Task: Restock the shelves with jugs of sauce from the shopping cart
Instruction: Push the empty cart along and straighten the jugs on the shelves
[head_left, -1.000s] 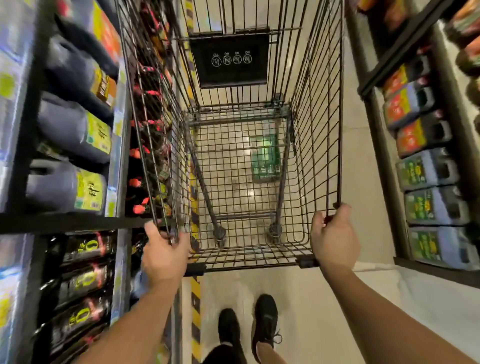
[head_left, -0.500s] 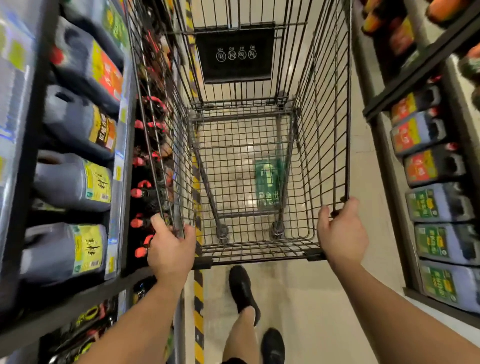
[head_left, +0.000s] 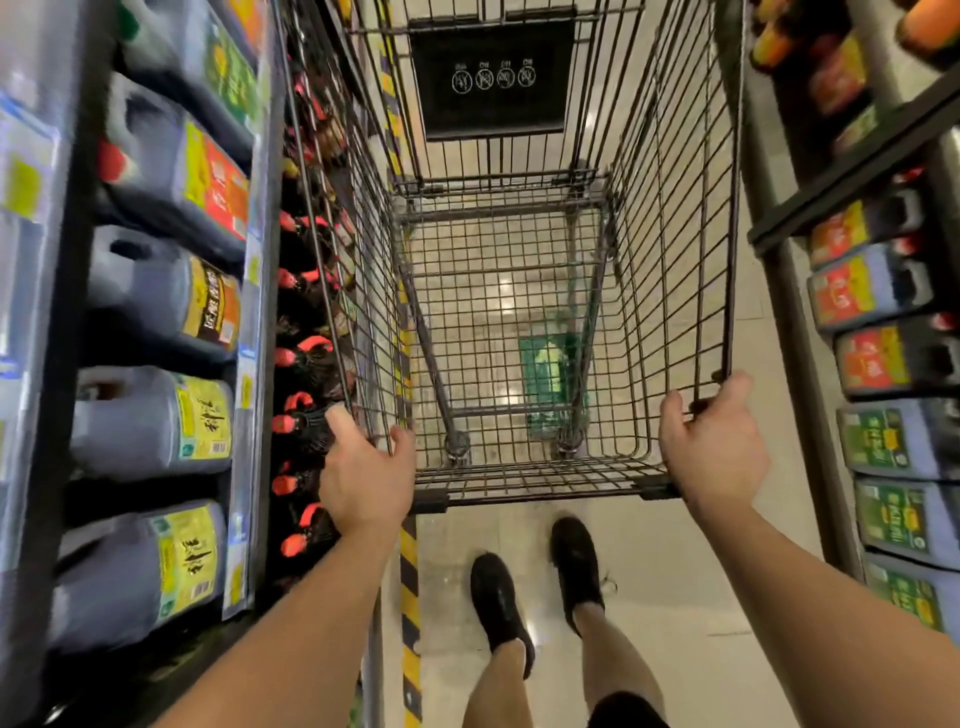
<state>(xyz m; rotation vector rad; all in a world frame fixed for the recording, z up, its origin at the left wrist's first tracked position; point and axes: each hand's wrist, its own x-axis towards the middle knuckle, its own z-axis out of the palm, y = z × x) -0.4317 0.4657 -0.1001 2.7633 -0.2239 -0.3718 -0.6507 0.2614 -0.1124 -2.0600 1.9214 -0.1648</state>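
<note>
A wire shopping cart (head_left: 675, 218) fills the aisle ahead of me, and I see no jugs in its basket. My left hand (head_left: 366, 480) grips the near left corner of the cart's rim. My right hand (head_left: 714, 447) holds the near right corner. Dark sauce jugs with yellow labels (head_left: 150, 421) lie in rows on the left shelf. More jugs with green labels (head_left: 893, 439) and red labels (head_left: 878, 358) line the right shelf.
Shelving (head_left: 62, 364) stands close on both sides of a narrow aisle. Small bottles with red caps (head_left: 301, 415) sit low on the left beside the cart. A yellow-black striped strip (head_left: 410, 623) runs along the floor. My two black shoes (head_left: 498, 608) are behind the cart.
The cart and I have moved forward down the aisle; the shelf jugs have slid towards me. My feet have changed places in mid-step. Both hands keep their grip.
</note>
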